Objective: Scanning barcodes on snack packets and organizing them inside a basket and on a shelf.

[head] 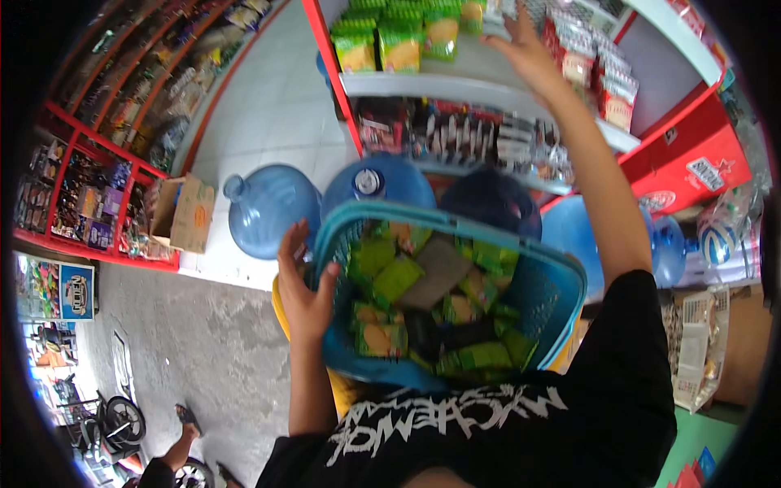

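My left hand [308,287] rests at the left rim of a blue plastic basket [390,213], fingers and thumb spread around its edge. Inside the basket lie many green snack packets [381,338], a grey flat piece [434,272] and a black strap-like item [451,332]. My right hand [521,46] reaches over the upper white shelf [464,64], fingers apart, with nothing seen in it. To its left on that shelf stand rows of green packets [399,46]; to its right are red and white packets [616,97].
Large blue water jugs [274,207] stand between the basket and the shelving. Small packaged goods [464,134] fill the lower shelf. At left are red-framed snack racks [116,183] and a cardboard box [192,213]. Another person's foot [188,421] and motorcycles [116,427] show at lower left.
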`<state>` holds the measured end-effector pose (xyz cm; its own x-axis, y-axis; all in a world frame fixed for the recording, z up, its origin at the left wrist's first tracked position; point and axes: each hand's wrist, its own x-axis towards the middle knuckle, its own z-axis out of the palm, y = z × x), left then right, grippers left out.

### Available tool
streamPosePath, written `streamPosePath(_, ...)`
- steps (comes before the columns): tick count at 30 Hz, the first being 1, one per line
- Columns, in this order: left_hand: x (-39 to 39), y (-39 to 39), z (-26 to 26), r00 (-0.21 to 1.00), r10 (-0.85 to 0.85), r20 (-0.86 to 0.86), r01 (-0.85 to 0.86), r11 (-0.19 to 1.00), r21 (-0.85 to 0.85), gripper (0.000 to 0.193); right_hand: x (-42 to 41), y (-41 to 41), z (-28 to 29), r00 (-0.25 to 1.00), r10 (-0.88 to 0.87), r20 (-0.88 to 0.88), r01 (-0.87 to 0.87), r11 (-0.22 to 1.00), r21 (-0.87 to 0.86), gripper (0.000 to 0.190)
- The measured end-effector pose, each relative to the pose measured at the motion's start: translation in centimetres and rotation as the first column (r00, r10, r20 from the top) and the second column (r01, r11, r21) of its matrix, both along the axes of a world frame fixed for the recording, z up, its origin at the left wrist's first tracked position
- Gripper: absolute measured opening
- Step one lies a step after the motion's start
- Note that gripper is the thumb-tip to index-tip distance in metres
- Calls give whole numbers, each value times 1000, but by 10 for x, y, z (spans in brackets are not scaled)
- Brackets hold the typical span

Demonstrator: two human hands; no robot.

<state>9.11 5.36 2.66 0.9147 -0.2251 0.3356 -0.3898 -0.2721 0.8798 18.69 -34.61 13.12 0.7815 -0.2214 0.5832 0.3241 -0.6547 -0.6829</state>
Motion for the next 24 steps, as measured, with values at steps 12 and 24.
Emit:
streamPosePath(12, -3, -4, -8, 996, 49, 74, -50, 999, 17, 52, -254, 109, -48, 892, 127, -433, -141, 990, -1, 24)
streamPosePath(24, -7, -1, -5, 992, 62, 114, -68, 996, 52, 49, -233, 155, -159, 773, -420, -475, 18, 764, -645, 44)
